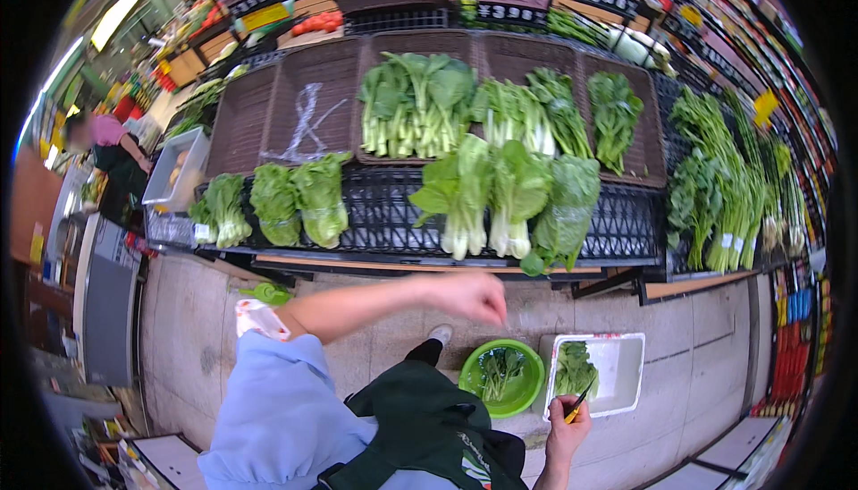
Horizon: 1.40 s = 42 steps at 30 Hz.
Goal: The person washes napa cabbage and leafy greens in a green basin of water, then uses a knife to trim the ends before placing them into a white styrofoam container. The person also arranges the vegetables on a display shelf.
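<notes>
My left hand reaches across in front of the display's lower edge, above the green basin. Its fingers point down and are smeared by motion; whether they hold anything does not show. My right hand, at the lower right, is closed round a small knife with a yellow-and-black handle, its dark blade pointing up. Just beyond that hand, leafy greens lie in the left part of a white foam box. To the left of the box, a round green basin holds more dark leafy greens.
Ahead stands a vegetable display with brown trays and black crates. Bundled greens and leafy heads sit on it; celery-like bunches are at the right. A person stands far left. A green object is on the floor.
</notes>
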Each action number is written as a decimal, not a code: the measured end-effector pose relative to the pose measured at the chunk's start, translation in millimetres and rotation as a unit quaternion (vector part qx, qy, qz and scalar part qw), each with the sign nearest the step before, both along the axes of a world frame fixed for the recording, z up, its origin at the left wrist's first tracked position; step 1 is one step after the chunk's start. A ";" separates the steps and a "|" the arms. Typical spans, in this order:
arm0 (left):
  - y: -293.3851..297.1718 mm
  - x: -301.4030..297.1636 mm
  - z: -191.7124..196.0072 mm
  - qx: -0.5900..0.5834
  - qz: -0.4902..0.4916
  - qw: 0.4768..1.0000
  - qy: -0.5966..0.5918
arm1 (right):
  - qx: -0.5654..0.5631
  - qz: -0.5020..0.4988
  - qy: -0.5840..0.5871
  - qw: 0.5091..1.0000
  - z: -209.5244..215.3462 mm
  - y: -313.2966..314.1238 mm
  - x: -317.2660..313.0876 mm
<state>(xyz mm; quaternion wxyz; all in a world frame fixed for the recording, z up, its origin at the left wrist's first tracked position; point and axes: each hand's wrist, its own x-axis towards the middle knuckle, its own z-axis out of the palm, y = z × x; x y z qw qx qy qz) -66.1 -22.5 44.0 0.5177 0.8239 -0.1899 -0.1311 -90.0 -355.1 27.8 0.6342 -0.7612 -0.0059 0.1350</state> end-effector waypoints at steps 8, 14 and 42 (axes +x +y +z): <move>299.5 -48.7 55.0 0.005 0.621 0.782 -0.054 | -0.046 0.060 -0.012 0.997 11.3 47.1 12.0; 435.8 -71.3 52.8 0.259 0.867 0.415 -0.100 | -0.082 0.070 -0.036 0.993 25.7 89.9 29.9; 347.8 10.1 -90.1 0.337 0.593 0.671 0.293 | -0.124 0.069 -0.065 0.988 28.3 142.8 17.0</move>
